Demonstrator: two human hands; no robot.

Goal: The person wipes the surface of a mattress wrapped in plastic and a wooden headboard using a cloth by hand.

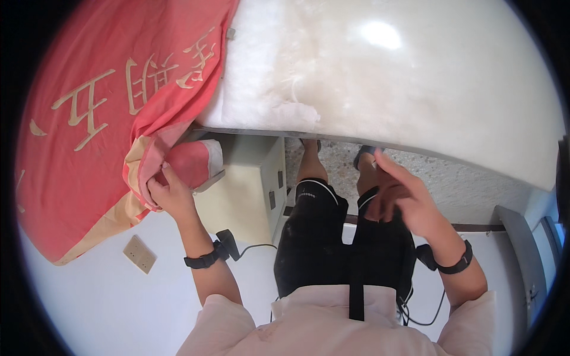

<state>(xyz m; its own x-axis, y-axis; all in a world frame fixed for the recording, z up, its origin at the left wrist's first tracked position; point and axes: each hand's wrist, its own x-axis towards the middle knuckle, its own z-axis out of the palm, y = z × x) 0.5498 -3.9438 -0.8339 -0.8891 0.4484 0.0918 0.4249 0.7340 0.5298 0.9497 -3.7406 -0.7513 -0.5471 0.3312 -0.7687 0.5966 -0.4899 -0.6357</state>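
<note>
My left hand pinches the folded edge of a large red cloth that bears big pale writing. Along that edge runs a yellowish border, and a pink underside shows where the fold turns over. Just past my fingers, a red and white piece of fabric hangs by the corner of a cream cabinet. My right hand is empty and somewhat blurred, its fingers apart, in front of the edge of a white-covered table. The red cloth spreads over the table's left side.
The cream cabinet with dark handles stands under the table, beside my legs. A wall socket plate is at lower left. Thin cables hang from the straps on my wrists. Speckled floor shows below, and a grey frame stands at right.
</note>
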